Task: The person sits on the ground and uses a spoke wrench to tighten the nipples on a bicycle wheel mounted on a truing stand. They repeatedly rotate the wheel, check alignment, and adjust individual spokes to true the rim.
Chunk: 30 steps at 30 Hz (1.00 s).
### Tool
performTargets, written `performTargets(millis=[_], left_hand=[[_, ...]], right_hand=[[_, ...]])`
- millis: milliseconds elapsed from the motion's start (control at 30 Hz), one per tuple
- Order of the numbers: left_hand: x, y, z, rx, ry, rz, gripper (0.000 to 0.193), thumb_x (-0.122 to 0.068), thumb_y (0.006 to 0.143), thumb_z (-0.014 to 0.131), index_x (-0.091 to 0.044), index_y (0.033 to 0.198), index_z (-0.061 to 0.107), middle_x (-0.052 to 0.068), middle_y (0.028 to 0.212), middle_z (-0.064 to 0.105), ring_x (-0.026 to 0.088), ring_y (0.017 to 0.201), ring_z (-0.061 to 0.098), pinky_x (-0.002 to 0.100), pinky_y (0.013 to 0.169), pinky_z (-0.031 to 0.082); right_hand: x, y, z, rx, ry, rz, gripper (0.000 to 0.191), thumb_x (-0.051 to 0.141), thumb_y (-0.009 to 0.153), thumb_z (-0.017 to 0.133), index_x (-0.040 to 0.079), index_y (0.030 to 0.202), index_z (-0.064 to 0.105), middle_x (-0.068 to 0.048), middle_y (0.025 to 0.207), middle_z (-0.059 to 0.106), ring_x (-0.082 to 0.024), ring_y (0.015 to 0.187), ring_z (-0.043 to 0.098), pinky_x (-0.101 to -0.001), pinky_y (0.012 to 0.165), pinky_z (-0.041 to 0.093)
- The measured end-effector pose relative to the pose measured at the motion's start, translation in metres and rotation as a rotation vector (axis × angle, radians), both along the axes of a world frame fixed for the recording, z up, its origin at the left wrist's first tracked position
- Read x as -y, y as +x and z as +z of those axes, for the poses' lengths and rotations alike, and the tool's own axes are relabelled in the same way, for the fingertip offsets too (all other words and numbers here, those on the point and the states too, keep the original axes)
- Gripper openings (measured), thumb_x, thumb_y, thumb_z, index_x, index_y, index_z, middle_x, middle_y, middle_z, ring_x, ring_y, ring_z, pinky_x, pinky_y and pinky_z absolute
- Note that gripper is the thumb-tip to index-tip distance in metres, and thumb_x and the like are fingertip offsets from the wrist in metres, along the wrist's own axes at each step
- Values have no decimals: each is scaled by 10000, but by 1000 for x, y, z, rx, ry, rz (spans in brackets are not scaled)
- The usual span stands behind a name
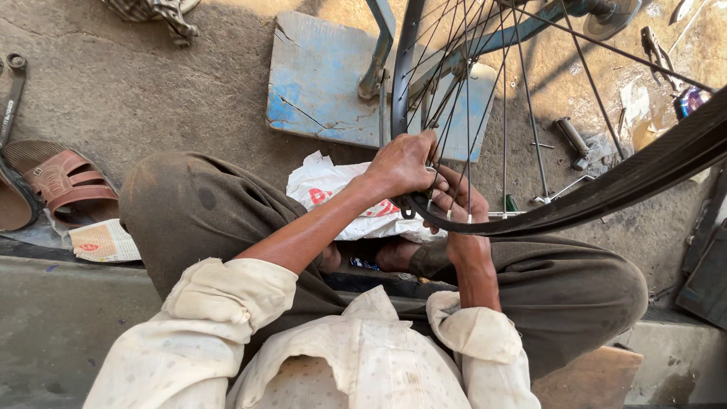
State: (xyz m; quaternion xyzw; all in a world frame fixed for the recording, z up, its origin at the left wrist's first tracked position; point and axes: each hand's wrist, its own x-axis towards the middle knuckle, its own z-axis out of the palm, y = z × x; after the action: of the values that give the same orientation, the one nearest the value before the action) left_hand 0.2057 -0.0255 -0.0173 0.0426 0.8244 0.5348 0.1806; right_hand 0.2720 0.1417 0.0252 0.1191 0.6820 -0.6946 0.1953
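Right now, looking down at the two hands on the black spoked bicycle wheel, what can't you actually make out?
- Right hand: its fingertips sit behind the spokes and black wheel rim, so what they hold is hidden.
- Left hand: its palm side faces away, so its grip is unclear.
- Black spoked bicycle wheel: cut off by the top and right edges.
- White plastic bag: partly covered by the left forearm.
- Small metal parts on the ground: too small to identify.

Rough grey concrete floor, sunlit at far right. Cracked blue wooden board lying far centre. Brown sandal at left, crumpled white plastic bag near centre, scattered metal tools far right.
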Motion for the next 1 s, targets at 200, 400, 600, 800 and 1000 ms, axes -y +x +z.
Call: performTargets(millis=[200,400,600,800,1000], left_hand=[[-5,-2,-9,-10,-90,3,435,-198,692,822,-45,995,550,196,877,721,410,897,712,529,768,527],[9,-26,-42,-118,82,-93,369,-318,821,787,-59,1070,703,190,1012,757,349,984,738,472,855,564],[19,-31,-35,329,510,-6,977,-642,796,693,-28,1503,415,254,1399,507,409,1235,609,518,875,596],[7,-23,-25,135,312,-77,1358,-816,579,756,36,1554,347,328,1500,479,448,1329,580,497,1060,518],[6,-31,-40,114,327,-26,1361,-715,543,884,5,1557,332,295,1533,439,442,1377,499,513,1088,462]], right_hand=[[-8,-31,-14,-146,229,292,433,1,910,734,-44,1328,628,-27,1001,715,-59,869,669,-196,716,550],[-13,-36,-34,-226,370,332,269,27,945,768,-27,1192,677,-40,920,732,-82,848,687,-228,707,558],[-20,-29,-12,-365,418,432,207,-8,921,733,-12,1129,742,-47,942,760,-82,850,687,-238,745,568],[-17,-19,13,-287,277,150,235,-27,960,672,-40,1188,728,-82,963,747,-102,829,674,-235,744,564],[-17,-14,33,-258,90,-73,300,18,954,730,-46,1242,676,-117,999,754,-148,794,714,-264,699,593]])
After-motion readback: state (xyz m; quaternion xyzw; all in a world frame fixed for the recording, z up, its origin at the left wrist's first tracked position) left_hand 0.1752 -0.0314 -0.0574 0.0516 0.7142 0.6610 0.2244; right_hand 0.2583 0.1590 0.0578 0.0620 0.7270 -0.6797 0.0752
